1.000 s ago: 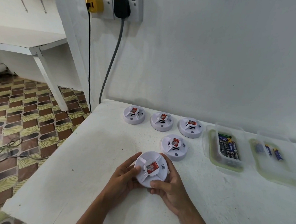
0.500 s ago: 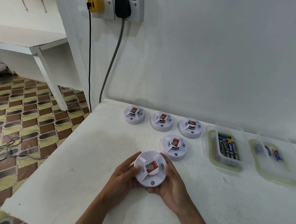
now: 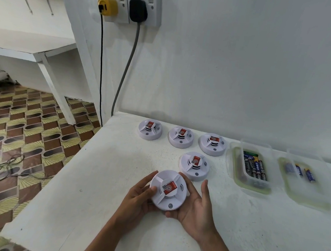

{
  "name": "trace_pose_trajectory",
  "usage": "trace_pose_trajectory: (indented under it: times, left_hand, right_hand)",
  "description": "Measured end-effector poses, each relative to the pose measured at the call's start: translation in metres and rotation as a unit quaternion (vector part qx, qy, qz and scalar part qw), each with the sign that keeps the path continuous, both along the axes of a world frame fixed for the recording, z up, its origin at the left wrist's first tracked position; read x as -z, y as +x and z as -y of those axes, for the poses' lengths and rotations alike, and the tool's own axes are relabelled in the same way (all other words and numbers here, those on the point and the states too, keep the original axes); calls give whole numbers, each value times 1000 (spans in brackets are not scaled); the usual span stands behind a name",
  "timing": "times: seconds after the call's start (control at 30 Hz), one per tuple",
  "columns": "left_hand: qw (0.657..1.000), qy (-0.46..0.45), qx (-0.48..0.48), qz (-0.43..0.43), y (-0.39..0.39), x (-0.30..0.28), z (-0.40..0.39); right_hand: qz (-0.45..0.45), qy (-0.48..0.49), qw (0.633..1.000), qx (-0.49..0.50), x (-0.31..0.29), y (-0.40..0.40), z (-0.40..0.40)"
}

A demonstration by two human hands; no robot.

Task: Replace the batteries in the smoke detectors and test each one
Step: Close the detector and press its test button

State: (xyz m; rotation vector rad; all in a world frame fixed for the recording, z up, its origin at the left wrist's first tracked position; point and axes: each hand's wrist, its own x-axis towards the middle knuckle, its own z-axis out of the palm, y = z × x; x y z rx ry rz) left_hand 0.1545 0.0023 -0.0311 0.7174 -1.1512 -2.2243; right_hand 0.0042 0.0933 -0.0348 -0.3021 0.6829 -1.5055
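Held smoke detector (image 3: 168, 190) face-up between both hands, just above the near part of the white table (image 3: 83, 188), red label on top, small round button toward the wearer. Left hand (image 3: 139, 198) on its left rim, thumb pressed on the top face, fingers curled round the far edge. Right hand (image 3: 193, 210) cupped beneath the right and near rim, fingers loosely spread, palm up, supporting rather than pinching. Round body, so no long axis; battery access probably on the underside, hidden here, so likely next a flip or a twist between the 2 hands. Equal reach for either hand.

4 more detectors (image 3: 194, 165) resting further back, 1 just beyond the held one, 3 in a row near the wall. To the right, well apart from the hands, a clear tub of batteries (image 3: 254, 167) and a second clear tub (image 3: 301, 171) with 3 loose cells. Behind, a white wall with a yellow plug (image 3: 108, 6) and a black plug (image 3: 138, 10); patterned floor at left.
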Motion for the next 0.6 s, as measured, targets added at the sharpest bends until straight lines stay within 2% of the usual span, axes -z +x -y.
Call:
trace_pose_trajectory:
  times: [0.6]
  left_hand:
    - [1000,-7,-11,13,0,4,1]
  right_hand:
    - [-10,1,1000,7,-3,2,-2]
